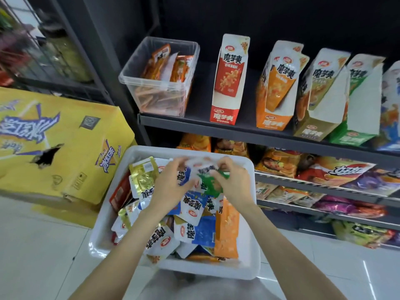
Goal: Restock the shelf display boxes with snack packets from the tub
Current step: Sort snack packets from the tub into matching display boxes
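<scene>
A white tub (249, 265) on the floor holds several mixed snack packets in blue, orange, gold and white. Over its far half, my left hand (171, 182) and my right hand (232, 180) both pinch a small bunch of packets, a green packet (208, 182) and a blue one (184, 176) among them. On the shelf above stand several display boxes: red (227, 83), orange (275, 94), olive (318, 100), green (357, 118). The fingertips are blurred.
A clear plastic bin (160, 81) of orange packets stands at the shelf's left end. A yellow carton (60, 144) sits on the floor left of the tub. Lower shelves (324, 189) at the right carry chip bags. White tile floor surrounds the tub.
</scene>
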A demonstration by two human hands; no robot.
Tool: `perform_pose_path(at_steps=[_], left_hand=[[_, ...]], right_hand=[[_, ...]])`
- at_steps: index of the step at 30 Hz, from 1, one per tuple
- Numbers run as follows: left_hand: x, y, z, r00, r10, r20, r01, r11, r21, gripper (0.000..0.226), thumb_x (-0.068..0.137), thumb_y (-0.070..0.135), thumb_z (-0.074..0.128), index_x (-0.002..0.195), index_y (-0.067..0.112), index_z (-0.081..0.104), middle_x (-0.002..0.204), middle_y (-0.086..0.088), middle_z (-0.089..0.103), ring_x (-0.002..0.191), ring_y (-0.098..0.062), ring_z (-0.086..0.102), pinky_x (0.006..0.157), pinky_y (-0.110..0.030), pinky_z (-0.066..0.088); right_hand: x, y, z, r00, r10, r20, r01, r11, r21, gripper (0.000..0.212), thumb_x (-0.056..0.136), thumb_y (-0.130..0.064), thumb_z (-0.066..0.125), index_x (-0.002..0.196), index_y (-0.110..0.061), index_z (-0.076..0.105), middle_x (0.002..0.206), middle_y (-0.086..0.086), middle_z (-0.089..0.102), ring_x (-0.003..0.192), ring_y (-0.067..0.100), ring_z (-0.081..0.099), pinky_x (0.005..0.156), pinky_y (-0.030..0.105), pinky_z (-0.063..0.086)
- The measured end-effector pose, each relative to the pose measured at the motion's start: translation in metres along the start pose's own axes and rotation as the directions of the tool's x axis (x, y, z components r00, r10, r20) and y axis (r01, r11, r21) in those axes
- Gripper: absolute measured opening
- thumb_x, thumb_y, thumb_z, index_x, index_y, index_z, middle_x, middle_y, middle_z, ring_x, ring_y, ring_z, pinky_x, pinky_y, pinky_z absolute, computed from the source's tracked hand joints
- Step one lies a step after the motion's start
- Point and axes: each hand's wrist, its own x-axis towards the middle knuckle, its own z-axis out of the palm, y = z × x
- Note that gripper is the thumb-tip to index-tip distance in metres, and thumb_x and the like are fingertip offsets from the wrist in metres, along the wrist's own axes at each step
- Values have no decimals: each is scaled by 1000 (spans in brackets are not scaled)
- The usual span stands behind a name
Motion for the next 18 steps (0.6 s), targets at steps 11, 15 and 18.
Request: perform_pose_path(at_steps=[11,15,18], left_hand=[[15,56,-24,961,75,265,29,930,-368,25,82,20,72,102,32,62,91,11,67,73,-4,64,66,-19,53],[20,63,-13,908,221,356,-107,944,-313,27,79,21,75,93,40,61,92,8,66,74,-6,63,74,-24,53],[24,79,-2,854,340,394,-213,919,-332,34,79,17,75,91,45,60,93,13,66,86,-1,61,79,-19,50]], right_hand=[[-12,-23,-41,956,282,-78,-168,747,643,30,88,-14,66,113,-20,50,97,-4,70,80,8,68,57,21,52],[-28,-14,-71,966,233,-116,-157,876,457,8,90,-18,64,93,-24,58,90,0,70,74,11,68,54,24,53],[-43,-5,-97,958,280,-57,-214,836,505,8,90,-17,64,97,-14,61,92,8,72,77,16,71,66,36,57]])
